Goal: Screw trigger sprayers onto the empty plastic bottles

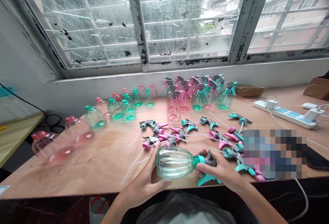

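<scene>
A clear teal-tinted spray bottle point(174, 162) lies on its side at the near edge of the wooden table point(102, 155). My left hand point(144, 183) wraps round its base end. My right hand point(221, 172) grips the teal and grey trigger sprayer head point(208, 169) seated on the bottle's neck. Both hands are closed on the bottle assembly.
Loose pink and teal trigger heads point(174, 133) with dip tubes lie scattered mid-table. Capless pink and teal bottles point(120, 109) stand at left, finished spray bottles point(200, 95) at the back. A power strip point(285, 114) with chargers lies right, a dark phone point(317, 158) beside it.
</scene>
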`<state>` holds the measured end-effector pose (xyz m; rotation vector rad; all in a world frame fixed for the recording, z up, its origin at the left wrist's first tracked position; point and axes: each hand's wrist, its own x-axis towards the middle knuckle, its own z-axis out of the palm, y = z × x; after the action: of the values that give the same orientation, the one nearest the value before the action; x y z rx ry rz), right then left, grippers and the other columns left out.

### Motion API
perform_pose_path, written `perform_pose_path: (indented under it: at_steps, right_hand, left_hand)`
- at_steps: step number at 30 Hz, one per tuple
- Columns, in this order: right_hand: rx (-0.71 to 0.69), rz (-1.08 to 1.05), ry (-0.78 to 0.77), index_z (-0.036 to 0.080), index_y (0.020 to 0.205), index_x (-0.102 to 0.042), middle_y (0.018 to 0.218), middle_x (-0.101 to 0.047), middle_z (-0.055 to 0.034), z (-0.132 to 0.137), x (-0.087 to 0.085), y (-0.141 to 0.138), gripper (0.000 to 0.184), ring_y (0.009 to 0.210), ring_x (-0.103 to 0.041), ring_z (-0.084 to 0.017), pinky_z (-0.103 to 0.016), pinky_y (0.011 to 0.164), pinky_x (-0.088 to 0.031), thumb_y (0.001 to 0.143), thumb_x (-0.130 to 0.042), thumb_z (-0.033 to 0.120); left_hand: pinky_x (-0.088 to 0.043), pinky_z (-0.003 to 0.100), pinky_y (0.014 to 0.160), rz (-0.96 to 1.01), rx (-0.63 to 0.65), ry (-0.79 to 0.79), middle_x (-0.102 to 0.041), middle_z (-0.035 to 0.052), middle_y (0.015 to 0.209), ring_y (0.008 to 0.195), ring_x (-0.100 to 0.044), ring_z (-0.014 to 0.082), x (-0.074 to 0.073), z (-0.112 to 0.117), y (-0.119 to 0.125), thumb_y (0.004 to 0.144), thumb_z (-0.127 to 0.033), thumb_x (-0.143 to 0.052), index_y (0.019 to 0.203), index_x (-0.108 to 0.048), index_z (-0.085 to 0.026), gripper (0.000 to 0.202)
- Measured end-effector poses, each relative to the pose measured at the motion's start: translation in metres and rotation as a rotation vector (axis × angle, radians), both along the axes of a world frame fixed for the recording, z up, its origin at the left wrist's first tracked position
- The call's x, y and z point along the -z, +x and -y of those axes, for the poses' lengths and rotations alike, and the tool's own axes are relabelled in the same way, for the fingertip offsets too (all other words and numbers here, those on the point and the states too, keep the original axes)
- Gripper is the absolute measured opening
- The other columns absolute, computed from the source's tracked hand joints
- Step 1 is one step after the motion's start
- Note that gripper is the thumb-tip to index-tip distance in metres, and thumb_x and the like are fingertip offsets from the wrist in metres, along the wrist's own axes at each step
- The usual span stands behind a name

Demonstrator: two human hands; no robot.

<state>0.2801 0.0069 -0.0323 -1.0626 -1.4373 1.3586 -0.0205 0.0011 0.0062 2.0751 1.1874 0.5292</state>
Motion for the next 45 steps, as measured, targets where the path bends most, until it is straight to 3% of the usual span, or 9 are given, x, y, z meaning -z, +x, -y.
perform_pose_path:
  at_steps: [9, 18, 26, 31, 39, 45]
  right_hand:
    - [-0.009, 0.005, 0.001, 0.019, 0.104, -0.065, 0.072, -0.074, -0.0002, -0.0025, 0.0079, 0.0034, 0.035, 0.070, -0.069, -0.023, -0.034, 0.067, -0.055, 0.086, -0.082, 0.044]
    - [-0.019, -0.044, 0.000, 0.020, 0.103, -0.065, 0.070, -0.075, 0.0012, -0.0023, 0.0062, 0.0012, 0.034, 0.069, -0.071, -0.022, -0.032, 0.067, -0.055, 0.085, -0.083, 0.042]
    - [-0.026, -0.036, -0.002, 0.020, 0.103, -0.066, 0.070, -0.075, 0.0010, -0.0004, 0.0033, 0.0014, 0.031, 0.069, -0.071, -0.022, -0.032, 0.067, -0.055, 0.086, -0.082, 0.040]
    - [-0.011, -0.001, 0.013, 0.019, 0.101, -0.065, 0.070, -0.073, 0.0004, -0.0012, 0.0048, 0.0019, 0.031, 0.069, -0.069, -0.023, -0.033, 0.066, -0.055, 0.085, -0.081, 0.041]
    - [-0.030, -0.017, -0.012, 0.020, 0.102, -0.065, 0.070, -0.074, 0.0006, -0.0018, 0.0034, 0.0006, 0.031, 0.069, -0.071, -0.023, -0.034, 0.068, -0.056, 0.085, -0.081, 0.040]
    - [-0.030, -0.024, -0.017, 0.019, 0.103, -0.065, 0.070, -0.075, 0.0010, -0.0022, 0.0028, 0.0017, 0.034, 0.069, -0.071, -0.022, -0.031, 0.067, -0.054, 0.084, -0.083, 0.041]
  left_hand:
    - [-0.023, 0.046, 0.129, 0.046, 0.013, 0.031, -0.011, 0.0085, 0.176, 0.161, -0.018, 0.0277, 0.0009, 0.0014, 0.0031, 0.096, -0.021, -0.060, 0.166, 0.009, -0.027, 0.099]
    - [-0.020, 0.044, 0.129, 0.026, -0.007, -0.022, -0.006, 0.0080, 0.176, 0.162, -0.008, 0.0311, -0.0001, 0.0005, -0.0001, 0.093, -0.040, -0.069, 0.167, 0.002, -0.022, 0.104]
    - [-0.019, 0.046, 0.130, 0.086, 0.011, -0.015, -0.004, 0.0065, 0.177, 0.162, -0.010, 0.0295, 0.0021, -0.0002, 0.0020, 0.095, -0.034, -0.067, 0.166, 0.011, -0.029, 0.105]
    - [-0.023, 0.048, 0.128, 0.104, 0.001, 0.005, -0.007, 0.0061, 0.177, 0.161, -0.014, 0.0308, 0.0054, 0.0005, 0.0006, 0.097, -0.025, -0.062, 0.166, 0.005, -0.031, 0.097]
    - [-0.021, 0.047, 0.129, 0.047, -0.011, -0.024, -0.005, 0.0098, 0.176, 0.161, -0.010, 0.0332, -0.0002, -0.0002, 0.0007, 0.092, -0.039, -0.072, 0.167, 0.005, -0.024, 0.108]
    - [-0.022, 0.044, 0.129, 0.089, -0.008, -0.043, -0.005, 0.0068, 0.176, 0.162, -0.012, 0.0307, -0.0022, 0.0008, 0.0022, 0.093, -0.035, -0.070, 0.166, 0.011, -0.028, 0.109]
